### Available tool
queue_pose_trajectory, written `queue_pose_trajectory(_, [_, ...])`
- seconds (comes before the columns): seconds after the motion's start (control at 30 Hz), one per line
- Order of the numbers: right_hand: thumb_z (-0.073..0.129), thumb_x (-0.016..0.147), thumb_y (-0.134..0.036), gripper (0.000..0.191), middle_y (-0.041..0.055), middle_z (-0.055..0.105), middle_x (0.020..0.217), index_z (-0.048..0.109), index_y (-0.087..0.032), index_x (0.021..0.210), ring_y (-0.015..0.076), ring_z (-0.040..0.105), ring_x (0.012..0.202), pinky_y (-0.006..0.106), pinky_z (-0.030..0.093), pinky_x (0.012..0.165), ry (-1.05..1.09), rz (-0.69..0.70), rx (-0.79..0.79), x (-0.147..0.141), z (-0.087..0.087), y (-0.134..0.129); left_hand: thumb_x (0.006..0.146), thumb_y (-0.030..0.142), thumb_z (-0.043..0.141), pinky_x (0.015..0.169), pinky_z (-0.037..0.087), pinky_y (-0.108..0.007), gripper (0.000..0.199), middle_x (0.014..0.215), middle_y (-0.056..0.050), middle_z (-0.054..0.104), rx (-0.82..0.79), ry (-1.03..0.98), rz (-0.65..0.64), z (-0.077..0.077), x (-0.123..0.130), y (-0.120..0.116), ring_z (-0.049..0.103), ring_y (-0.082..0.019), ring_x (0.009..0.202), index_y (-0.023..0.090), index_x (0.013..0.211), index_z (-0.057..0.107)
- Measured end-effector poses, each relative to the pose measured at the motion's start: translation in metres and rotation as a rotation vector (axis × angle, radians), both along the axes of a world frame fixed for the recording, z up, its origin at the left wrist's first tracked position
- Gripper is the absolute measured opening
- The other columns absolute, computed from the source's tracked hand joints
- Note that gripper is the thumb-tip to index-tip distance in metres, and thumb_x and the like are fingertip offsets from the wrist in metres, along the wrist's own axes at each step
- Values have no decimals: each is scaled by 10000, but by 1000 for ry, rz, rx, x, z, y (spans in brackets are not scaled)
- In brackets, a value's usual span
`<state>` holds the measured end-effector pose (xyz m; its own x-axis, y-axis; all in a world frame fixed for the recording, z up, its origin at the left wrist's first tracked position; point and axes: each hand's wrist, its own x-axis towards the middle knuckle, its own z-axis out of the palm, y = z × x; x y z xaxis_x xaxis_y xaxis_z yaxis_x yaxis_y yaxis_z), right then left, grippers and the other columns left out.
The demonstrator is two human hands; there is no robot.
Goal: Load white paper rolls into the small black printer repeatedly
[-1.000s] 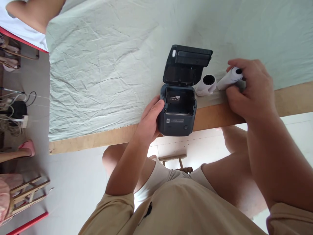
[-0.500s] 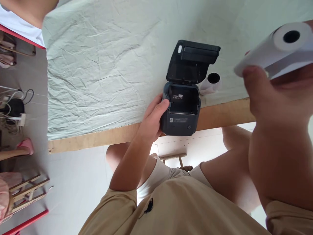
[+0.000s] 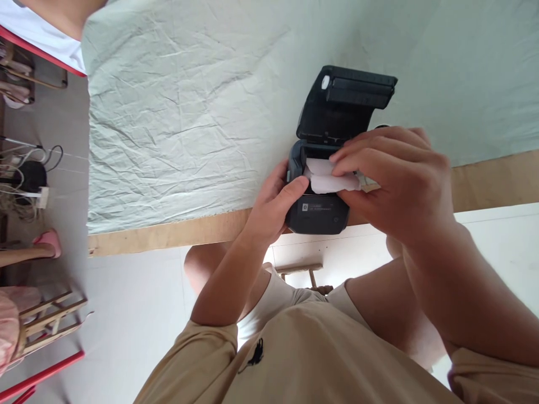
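Observation:
A small black label printer [image 3: 320, 216] lies at the table's near edge with its lid [image 3: 339, 109] swung up and back. My left hand [image 3: 275, 205] grips its left side, the thumb along the rim of the paper bay. A white paper roll [image 3: 322, 167] is at the mouth of the bay, partly inside, with a loose end hanging toward the front. My right hand [image 3: 391, 174] holds the roll from the right, fingers over it and thumb below. Behind those fingers, only the dark top of a second roll [image 3: 382, 127] shows.
A wrinkled pale green cloth [image 3: 181, 123] covers the table, with a bare wooden edge [image 3: 168, 233] in front. Another person's arm [image 3: 67, 14] shows at the upper left. Cables [image 3: 25, 177], a pink shoe [image 3: 49, 243] and a wooden stool [image 3: 50, 328] are on the floor at left.
My right hand has brought the paper roll from the far right down and left to the printer's bay. The printer has shifted slightly right, with my left hand still on it.

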<state>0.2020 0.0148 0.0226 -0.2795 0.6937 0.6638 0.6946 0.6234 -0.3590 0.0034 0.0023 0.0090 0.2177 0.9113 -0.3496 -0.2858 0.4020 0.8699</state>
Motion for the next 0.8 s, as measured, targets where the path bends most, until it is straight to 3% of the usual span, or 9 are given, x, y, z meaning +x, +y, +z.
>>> queue_pose_trajectory(0.1, [685,929,-106,206,-62,848,925,625,-300,896,266,841,1024,436,533,833,-28,86,-64,1,3,-8,832,718,909,730,667,-402,656,1084,-81,830,31,-5,-20,-1,-1,1,829,-308,962,250,1251,720])
queue_pose_trajectory(0.2, [695,989,-286,86,-42,826,895,661,-309,914,285,832,1050,489,563,909,1,191,-113,4,2,-10,734,556,1029,823,668,-376,687,1068,-62,816,59,42,-41,-5,-4,2,815,-289,1002,240,1255,712])
queue_pose_trajectory(0.27, [637,1026,-373,112,-4,809,919,689,-313,946,279,816,993,510,602,905,102,114,-12,5,0,-6,709,492,1045,817,663,-355,688,1045,-50,806,72,76,-43,-7,-6,2,803,-274,981,241,1260,718])
queue_pose_trajectory(0.37, [570,1049,-454,287,95,781,1311,713,-298,1242,349,749,1314,600,621,1086,167,-125,100,7,-2,2,740,474,1023,749,658,-337,673,1023,-37,787,89,107,-49,-8,-8,0,783,-251,915,260,1302,723])
queue_pose_trajectory(0.47, [502,1103,-480,496,106,626,1609,527,-336,1577,371,590,1589,656,513,1294,147,-141,-42,7,-3,4,732,470,1019,741,660,-349,686,988,-28,767,97,132,-56,-7,-10,-1,771,-253,890,279,1322,724])
queue_pose_trajectory(0.53, [507,1116,-445,471,79,640,1548,504,-396,1584,342,673,1481,615,562,1235,226,-117,-40,7,-4,1,716,449,1028,783,667,-368,780,1056,-34,782,99,134,-46,-7,-10,-2,788,-281,960,305,1403,687])
queue_pose_trajectory(0.63, [606,1063,-419,249,41,729,1123,651,-387,1306,296,769,1069,530,630,941,303,-94,93,7,-10,-6,704,391,1043,899,679,-395,979,1301,-62,779,136,107,-32,-9,-10,-2,796,-327,1177,349,1564,578])
queue_pose_trajectory(0.7, [641,1040,-427,84,1,644,827,634,-343,1036,229,671,745,430,556,690,315,-93,63,7,-15,-12,682,379,1058,990,682,-420,1059,1466,-95,735,153,92,-27,-10,-10,-3,763,-365,1330,341,1608,546])
queue_pose_trajectory(0.8, [687,1034,-457,347,-45,481,642,481,-291,810,135,400,505,331,321,478,383,-92,-222,6,-21,-19,654,431,1078,1065,684,-457,1039,1541,-119,711,131,48,-10,-8,-8,-4,728,-408,1425,317,1565,592])
